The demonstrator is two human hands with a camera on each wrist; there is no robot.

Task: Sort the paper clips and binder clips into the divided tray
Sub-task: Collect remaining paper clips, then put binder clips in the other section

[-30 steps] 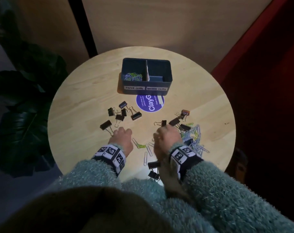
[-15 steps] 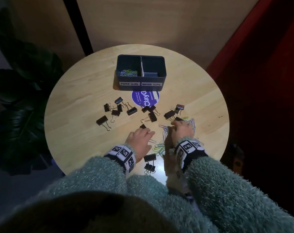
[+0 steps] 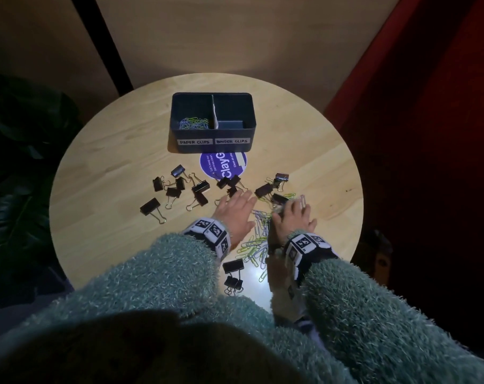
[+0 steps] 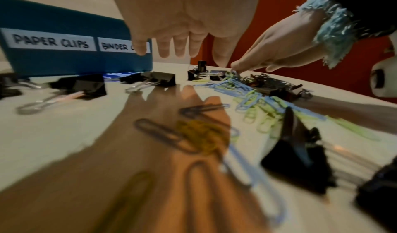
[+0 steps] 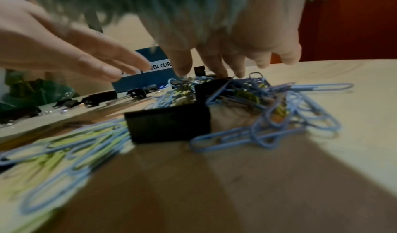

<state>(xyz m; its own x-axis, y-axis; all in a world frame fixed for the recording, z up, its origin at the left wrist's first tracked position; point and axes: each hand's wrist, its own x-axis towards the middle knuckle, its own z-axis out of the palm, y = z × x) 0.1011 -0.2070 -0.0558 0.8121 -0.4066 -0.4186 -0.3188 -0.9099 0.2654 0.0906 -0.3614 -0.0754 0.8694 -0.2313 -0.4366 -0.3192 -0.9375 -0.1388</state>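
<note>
The dark blue divided tray point(image 3: 250, 121) stands at the back of the table, labelled PAPER CLIPS on the left and BINDER CLIPS on the right. A few paper clips point(image 3: 193, 123) lie in its left compartment. Black binder clips point(image 3: 177, 187) are scattered in front of it. A pile of blue and green paper clips point(image 3: 256, 245) lies near me. My left hand point(image 3: 235, 200) stretches flat over the table with straight fingers point(image 4: 178, 49) and holds nothing. My right hand point(image 3: 293, 209) has its fingertips point(image 5: 219, 71) down on the pile, beside a black binder clip point(image 5: 169, 122).
The round wooden table point(image 3: 110, 162) carries a purple round sticker point(image 3: 224, 164) just in front of the tray. Two more binder clips point(image 3: 233, 266) lie near the front edge. A dark plant point(image 3: 13, 162) stands at the left, a red wall point(image 3: 429, 134) at the right.
My left hand has uncurled and reached forward and right toward the middle binder clips. My right hand has shifted right onto the paper clip pile. Some binder clips now lie nearer the sticker.
</note>
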